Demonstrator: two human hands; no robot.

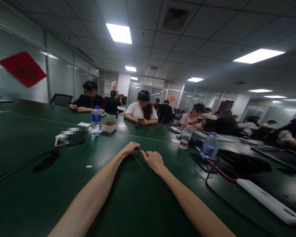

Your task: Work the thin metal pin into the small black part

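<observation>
Both my forearms reach forward over the green table, and the hands meet near the middle of the view. My left hand is closed, its fingers pinching a small dark object whose kind I cannot make out. Just to the right, my right hand is curled with the thumb pointing toward the left hand. A sliver of something dark shows at its fingers, mostly hidden. A thin pale line lies between the two hands, and a faint streak shows below them; both are too blurred to name.
On the green table stand a blue-capped bottle, an open small box, a red-capped bottle and another bottle. A white power bank with cables lies right. A paper scrap is left. Several people sit beyond.
</observation>
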